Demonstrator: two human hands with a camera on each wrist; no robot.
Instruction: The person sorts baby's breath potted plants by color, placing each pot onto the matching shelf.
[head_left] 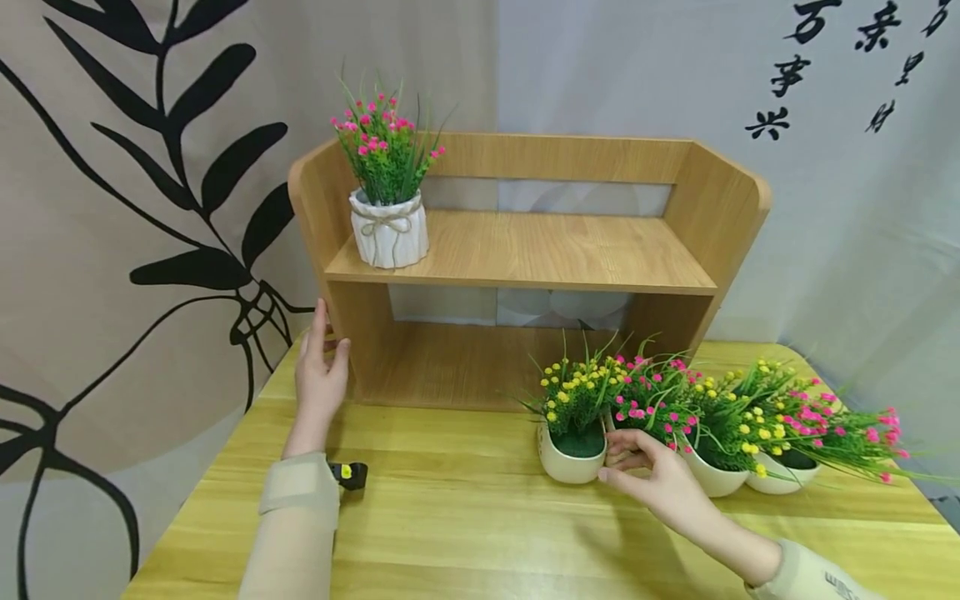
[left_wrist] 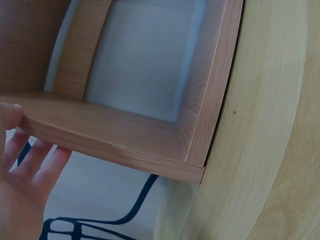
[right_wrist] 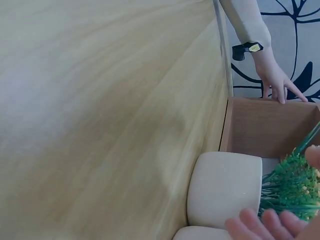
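Note:
A two-tier wooden shelf (head_left: 525, 250) stands on the table, and my left hand (head_left: 321, 379) holds its left side panel (left_wrist: 115, 140). In the left wrist view the thumb lies at the panel's front edge, with the fingers along the outside. My right hand (head_left: 660, 483) is at the right side of a white pot (head_left: 572, 460) of yellow flowers, fingers spread and not closed round it. The right wrist view shows the fingertips (right_wrist: 250, 225) beside that white pot; whether they touch it I cannot tell. Its plant (right_wrist: 292, 187) is partly cut off there.
A white pot tied with twine (head_left: 388, 237), with pink flowers, stands at the left of the upper tier. More pots of pink and yellow flowers (head_left: 723, 433) are crowded to the right on the wooden table (head_left: 450, 517). A curtain hangs behind.

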